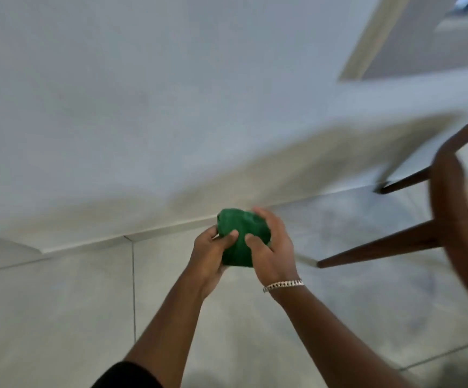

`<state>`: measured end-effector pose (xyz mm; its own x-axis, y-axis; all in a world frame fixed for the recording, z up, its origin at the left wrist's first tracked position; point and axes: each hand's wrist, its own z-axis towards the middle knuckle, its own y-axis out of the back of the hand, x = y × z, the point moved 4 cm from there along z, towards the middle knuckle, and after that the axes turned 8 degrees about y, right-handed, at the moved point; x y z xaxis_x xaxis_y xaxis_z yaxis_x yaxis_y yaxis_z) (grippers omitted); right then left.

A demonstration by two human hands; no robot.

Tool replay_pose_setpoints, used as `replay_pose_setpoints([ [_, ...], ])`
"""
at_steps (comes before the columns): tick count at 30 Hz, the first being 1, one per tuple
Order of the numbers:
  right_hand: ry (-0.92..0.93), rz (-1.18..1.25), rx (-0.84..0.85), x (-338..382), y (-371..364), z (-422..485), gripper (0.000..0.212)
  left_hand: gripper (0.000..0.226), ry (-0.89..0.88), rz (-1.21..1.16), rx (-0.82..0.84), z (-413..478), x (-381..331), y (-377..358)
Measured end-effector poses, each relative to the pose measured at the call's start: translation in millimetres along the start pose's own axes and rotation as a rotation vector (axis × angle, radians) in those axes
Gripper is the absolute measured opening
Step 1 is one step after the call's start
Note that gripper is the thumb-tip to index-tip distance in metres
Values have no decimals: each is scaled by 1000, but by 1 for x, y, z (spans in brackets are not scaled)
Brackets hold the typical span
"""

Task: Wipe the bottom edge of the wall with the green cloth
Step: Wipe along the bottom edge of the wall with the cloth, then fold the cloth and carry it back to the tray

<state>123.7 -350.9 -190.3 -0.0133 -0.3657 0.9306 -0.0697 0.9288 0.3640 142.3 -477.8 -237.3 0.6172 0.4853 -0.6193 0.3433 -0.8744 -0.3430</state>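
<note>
Head view. Nearest, the left hand (210, 254) and the right hand (272, 247), a silver chain bracelet (283, 284) at its wrist, both closed around the bunched green cloth (241, 239), held in the air above the pale tiled floor (59, 317). Beyond them ran the low white skirting strip (87, 245) at the foot of the plain white wall (115, 107); a dark wooden chair (448, 228) stood at right. The cloth was probably best folded into a flat pad before being pressed along the strip.
</note>
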Motion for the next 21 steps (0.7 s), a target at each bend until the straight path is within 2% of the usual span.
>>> replay_pose_setpoints([
  [2, -204, 6, -75, 52, 49, -11, 61, 32, 15, 6, 53, -52, -34, -35],
  [4, -409, 109, -89, 103, 101, -21, 68, 30, 55, -4, 125, -111, -70, -78],
  [6, -534, 272, -90, 151, 155, -28, 55, 30, 85, 17, 184, -162, -100, -124],
  [8, -504, 275, -104, 191, 203, -34, 40, 31, 100, 100, 181, -194, -118, -164],
  [13, -404, 117, -200, 235, 319, -36, 47, 33, 181, 278, 200, -233, -129, -274],
  [17, -385, 1, -282, 204, 410, -17, 46, 28, 117, 423, 130, -214, -112, -367],
  [21, -376, -114, -304, 126, 493, 26, 42, 24, 105, 413, 68, -157, -70, -460],
])
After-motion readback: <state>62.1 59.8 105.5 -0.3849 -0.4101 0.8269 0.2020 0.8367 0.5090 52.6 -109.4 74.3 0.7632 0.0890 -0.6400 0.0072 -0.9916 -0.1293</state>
